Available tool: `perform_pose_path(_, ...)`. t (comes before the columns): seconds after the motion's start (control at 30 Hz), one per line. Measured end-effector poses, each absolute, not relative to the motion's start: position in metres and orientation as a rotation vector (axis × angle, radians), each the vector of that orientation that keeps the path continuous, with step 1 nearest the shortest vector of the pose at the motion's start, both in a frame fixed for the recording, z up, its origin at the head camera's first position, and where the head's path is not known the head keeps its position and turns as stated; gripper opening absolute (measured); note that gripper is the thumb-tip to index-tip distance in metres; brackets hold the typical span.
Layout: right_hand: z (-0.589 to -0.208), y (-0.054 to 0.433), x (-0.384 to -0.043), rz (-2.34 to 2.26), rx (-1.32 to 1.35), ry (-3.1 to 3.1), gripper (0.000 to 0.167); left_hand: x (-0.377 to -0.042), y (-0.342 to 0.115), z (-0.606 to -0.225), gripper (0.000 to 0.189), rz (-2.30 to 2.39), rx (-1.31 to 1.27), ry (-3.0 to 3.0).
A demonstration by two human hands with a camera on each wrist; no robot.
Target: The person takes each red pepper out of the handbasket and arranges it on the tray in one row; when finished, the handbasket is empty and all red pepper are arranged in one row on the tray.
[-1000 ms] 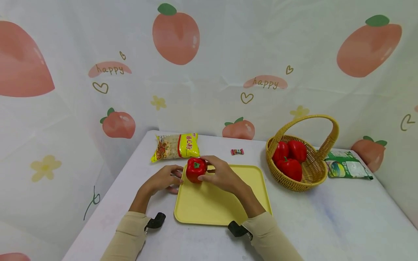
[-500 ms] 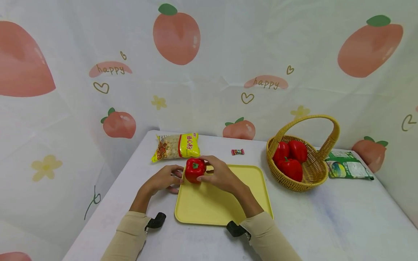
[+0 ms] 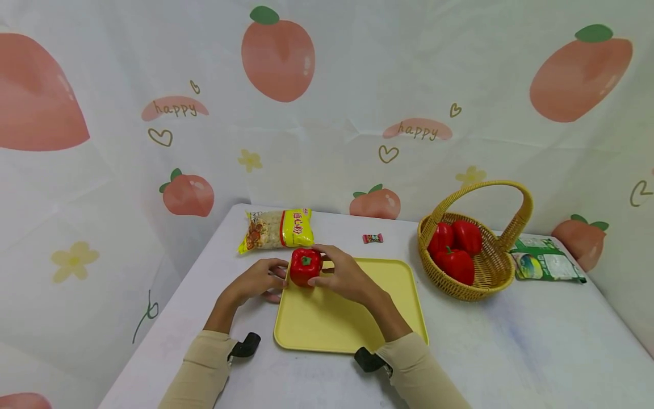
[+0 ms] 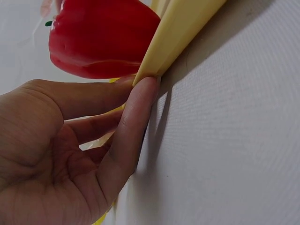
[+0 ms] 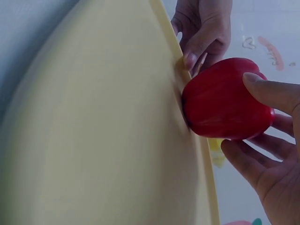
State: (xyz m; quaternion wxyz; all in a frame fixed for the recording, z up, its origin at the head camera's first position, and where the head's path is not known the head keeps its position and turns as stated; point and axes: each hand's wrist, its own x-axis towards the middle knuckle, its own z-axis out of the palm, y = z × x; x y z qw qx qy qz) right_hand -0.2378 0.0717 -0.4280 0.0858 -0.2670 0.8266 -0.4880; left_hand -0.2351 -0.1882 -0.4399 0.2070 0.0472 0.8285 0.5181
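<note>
A red bell pepper (image 3: 302,276) with a green stem sits upright at the far left corner of the yellow tray (image 3: 332,324). My right hand (image 3: 347,276) holds it from the right. In the right wrist view the thumb lies on the side of the bell pepper (image 5: 220,103) and the fingers reach around beneath it. At the tray's left edge, my left hand (image 3: 258,279) pinches the rim between thumb and fingers. The left wrist view shows that grip on the tray rim (image 4: 173,42) up close, with the pepper just above the fingertips.
Behind the tray lie a yellow pasta bag (image 3: 276,229) and a small wrapped candy (image 3: 372,238). On the right stands a wicker basket (image 3: 460,292) with a tall handle, holding 3 red bell peppers (image 3: 456,266). Beside it lies a green packet (image 3: 546,259).
The right hand has shifted the bell pepper very slightly left on the tray. The left hand has stayed at the tray's edge.
</note>
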Motion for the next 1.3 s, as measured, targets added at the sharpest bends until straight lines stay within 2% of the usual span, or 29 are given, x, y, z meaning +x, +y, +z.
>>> perform_pose_path(0.27,-0.423,0.078,-0.235,-1.433,-0.815,2.488,0.078,-0.238,-0.188,-0.441,0.059,1.449,0.11,2.306)
perform_pose_path(0.83,-0.398,0.134,-0.221,-1.39,-0.949,2.749,0.064,-0.234,-0.188,-0.438,0.06,1.458,0.133,2.288)
perform_pose_path(1.3,-0.386,0.198,-0.219,-1.385,-0.772,2.913,0.056,-0.234,-0.188,-0.439,0.06,1.452,0.132,2.298)
